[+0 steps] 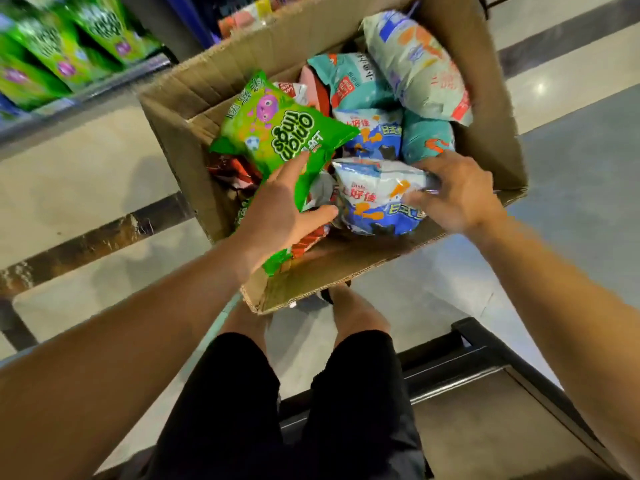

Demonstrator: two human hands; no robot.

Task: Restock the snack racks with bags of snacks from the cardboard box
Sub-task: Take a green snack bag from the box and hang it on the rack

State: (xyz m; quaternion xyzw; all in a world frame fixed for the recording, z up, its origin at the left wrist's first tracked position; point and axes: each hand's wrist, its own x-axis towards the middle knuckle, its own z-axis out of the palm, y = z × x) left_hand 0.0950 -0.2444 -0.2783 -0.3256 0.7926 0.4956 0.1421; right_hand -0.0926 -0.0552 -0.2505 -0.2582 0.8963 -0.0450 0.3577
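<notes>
I am looking straight down into the cardboard box, which stands open on the tiled floor with its flaps folded out. My left hand grips the green bag of onion rings at its near end, fingers laid over the top face and thumb curled under the edge, so the bag tilts up over the left half of the box. Its far corner points toward the middle of the pile and overlaps the blue and white bag behind it. My right hand holds the nearer blue and white bag by its right end, fingers curled round the crimped seam, close to the right wall of the box. The two held bags nearly touch at the centre.

Farther in lie teal bags and a pale bag leaning against the far right wall and rising above the rim. Red bags sit low on the left under the green one.

The near flap juts toward my knees. Open floor lies left of the box, crossed by a dark stripe. The rack at upper left already carries matching green bags, its shelf edge well apart from the box corner. A dark metal frame runs along the floor at lower right, beside my legs.
</notes>
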